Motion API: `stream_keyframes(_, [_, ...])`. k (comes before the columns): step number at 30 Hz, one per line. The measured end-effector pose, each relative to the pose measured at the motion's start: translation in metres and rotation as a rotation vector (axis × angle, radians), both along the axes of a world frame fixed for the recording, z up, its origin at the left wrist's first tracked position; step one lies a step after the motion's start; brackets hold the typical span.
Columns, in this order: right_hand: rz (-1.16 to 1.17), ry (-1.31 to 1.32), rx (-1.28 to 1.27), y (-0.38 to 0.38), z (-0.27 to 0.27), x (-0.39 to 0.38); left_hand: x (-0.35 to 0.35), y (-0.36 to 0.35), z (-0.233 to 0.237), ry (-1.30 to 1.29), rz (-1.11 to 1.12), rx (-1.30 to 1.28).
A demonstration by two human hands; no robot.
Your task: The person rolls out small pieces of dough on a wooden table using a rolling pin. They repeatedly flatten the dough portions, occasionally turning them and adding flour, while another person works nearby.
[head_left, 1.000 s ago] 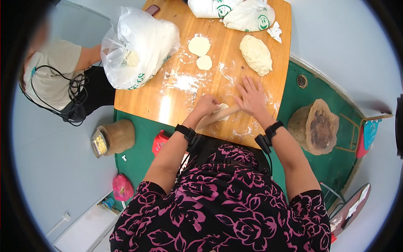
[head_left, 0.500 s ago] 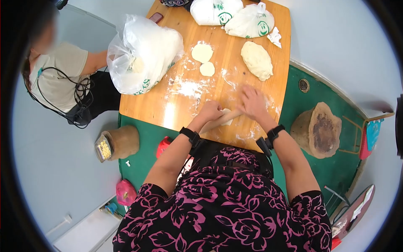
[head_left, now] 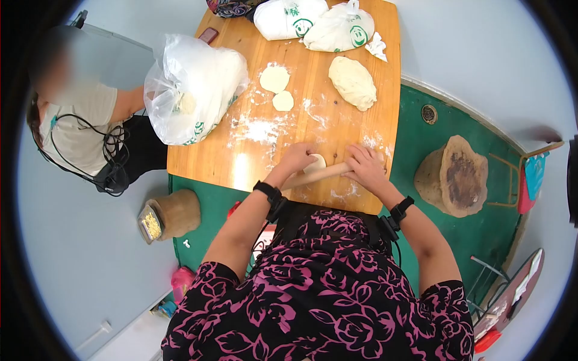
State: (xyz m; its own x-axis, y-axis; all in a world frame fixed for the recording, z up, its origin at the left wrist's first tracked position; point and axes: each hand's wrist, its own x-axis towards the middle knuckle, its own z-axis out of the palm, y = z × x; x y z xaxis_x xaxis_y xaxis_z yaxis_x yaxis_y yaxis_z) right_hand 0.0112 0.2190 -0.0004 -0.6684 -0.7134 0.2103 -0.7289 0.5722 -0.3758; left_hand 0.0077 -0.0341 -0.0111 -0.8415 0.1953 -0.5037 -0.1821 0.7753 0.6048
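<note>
a rolling pin point(head_left: 322, 174) lies on the wooden table point(head_left: 361, 129), close to the edge where the person stands. a small round piece of dough point(head_left: 316, 163) is just past the middle of the rolling pin, and its near edge meets it. i cannot tell if some of it is under the wood.

the right hand point(head_left: 366, 166) is at the right end of the rolling pin. its fingers are bent and it has hold of that end. the left hand point(head_left: 298, 157) is over by the left part of the rolling pin. its fingers are curled in, with the tips at the edge of the small dough. i cannot tell if they pinch it.

past the rolling pin and a bit to the left are two flat dough rounds point(head_left: 274, 79), one big and one small, with their edges touching. white flour point(head_left: 260, 129) is spread between them and the rolling pin. a big lump of dough point(head_left: 353, 84) sits past the rolling pin, a bit to the right. a big clear bag point(head_left: 201, 90) with white stuff inside stands far to the left of the rolling pin. next to that bag, even more to the left, is another person point(head_left: 78, 132) in a pale top.
</note>
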Motion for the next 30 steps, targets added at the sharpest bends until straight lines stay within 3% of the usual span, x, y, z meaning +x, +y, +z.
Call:
stream_keyframes(5, [-0.108,0.049,0.049,-0.025,0.005,-0.014,0.005,0.003,0.022,0.024,0.034,-0.205])
stream_keyframes(11, [-0.116,0.073,0.079,-0.021,-0.010,-0.011,-0.004,-0.008,0.017,-0.104,0.175,-0.021])
stream_keyframes(14, [-0.058,0.008,0.134,-0.010,0.001,0.008,-0.004,-0.010,0.008,-0.024,0.018,-0.099])
stream_keyframes(17, [-0.123,0.021,0.163,-0.022,0.002,-0.008,-0.007,0.000,0.025,-0.111,0.053,-0.144])
stream_keyframes(19, [-0.183,0.053,0.146,-0.033,-0.002,-0.028,-0.004,-0.001,0.018,-0.020,0.048,-0.141])
stream_keyframes(30, [-0.015,0.058,0.159,-0.007,-0.007,0.011,-0.001,0.008,0.016,-0.013,-0.014,-0.098])
